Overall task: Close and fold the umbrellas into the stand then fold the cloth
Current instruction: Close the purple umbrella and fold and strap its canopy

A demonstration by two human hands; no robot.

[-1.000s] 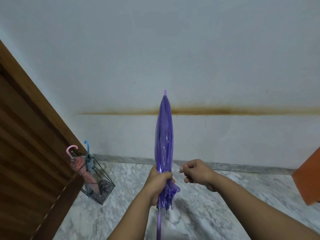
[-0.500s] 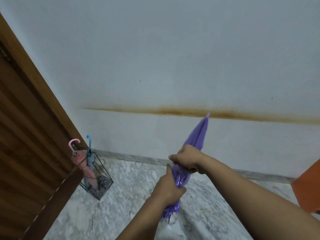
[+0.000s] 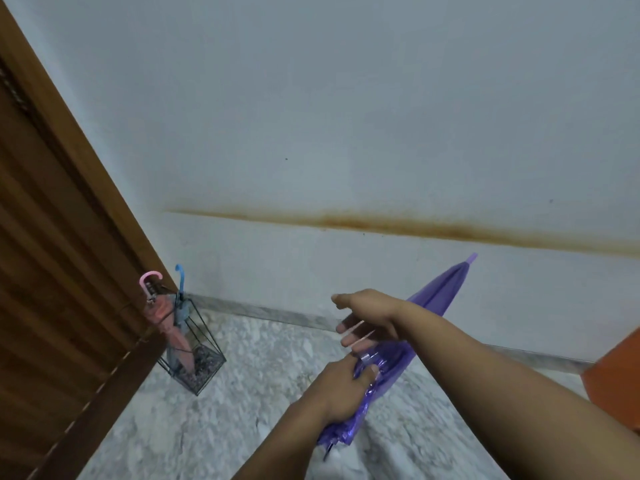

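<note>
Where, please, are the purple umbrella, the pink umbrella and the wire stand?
purple umbrella point(image 3: 441, 294): head view, folded canopy near the tip.
pink umbrella point(image 3: 162, 315): head view, furled canopy below the handle.
wire stand point(image 3: 201, 370): head view, lower frame.

Closed purple umbrella point(image 3: 440, 292) — tilted, tip up-right; pink point(image 3: 162, 315) and blue point(image 3: 182, 306) umbrellas in wire stand point(image 3: 204, 372)

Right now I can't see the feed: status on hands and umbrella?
Left hand grips purple umbrella. Right hand open above it. Wire stand holds two umbrellas. Nothing between.
</note>
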